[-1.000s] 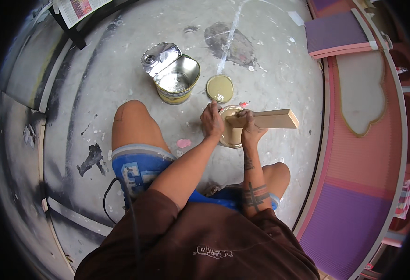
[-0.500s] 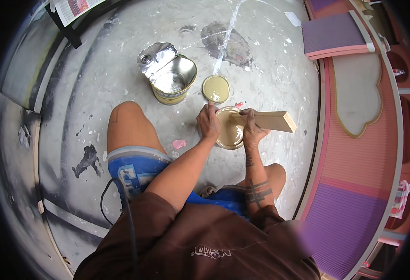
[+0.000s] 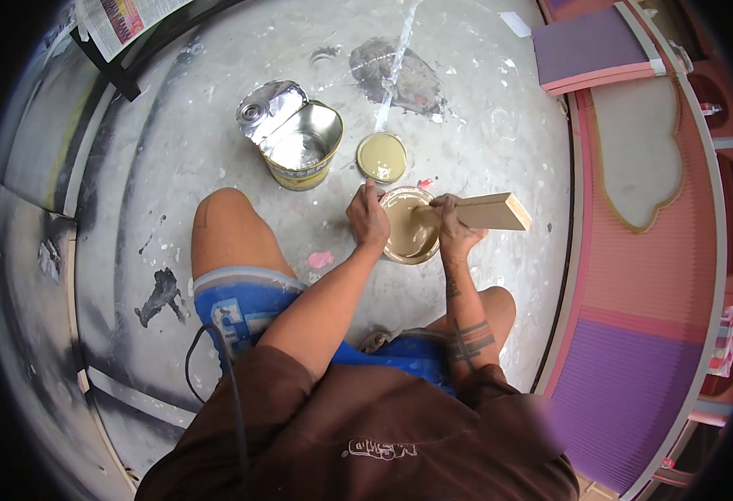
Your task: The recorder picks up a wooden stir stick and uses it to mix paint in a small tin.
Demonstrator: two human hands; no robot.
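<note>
An open tub (image 3: 413, 261) of creamy beige paint (image 3: 401, 224) stands on the floor between my knees. On its left side, my left hand (image 3: 369, 219) has its fingers closed around the rim. My right hand (image 3: 460, 234) is wrapped round a pale wooden board (image 3: 493, 211), over the tub's right side. The board slants up to the right; its lower end dips into the paint, so its tip is hidden. Just beyond the tub lies a round lid (image 3: 382, 158), its upper face a dull yellow-beige.
Farther left is an empty metal can (image 3: 304, 150), its cut lid bent back. A pink paint blob (image 3: 320, 260) marks the concrete floor near my left forearm. Along the right stands a pink and purple ribbed panel (image 3: 634, 392). Newspaper (image 3: 128, 21) covers a dark stand at the upper left.
The view has shifted slightly. The board has tilted a little within the tub while my right hand keeps its grip. My left hand remains at the rim.
</note>
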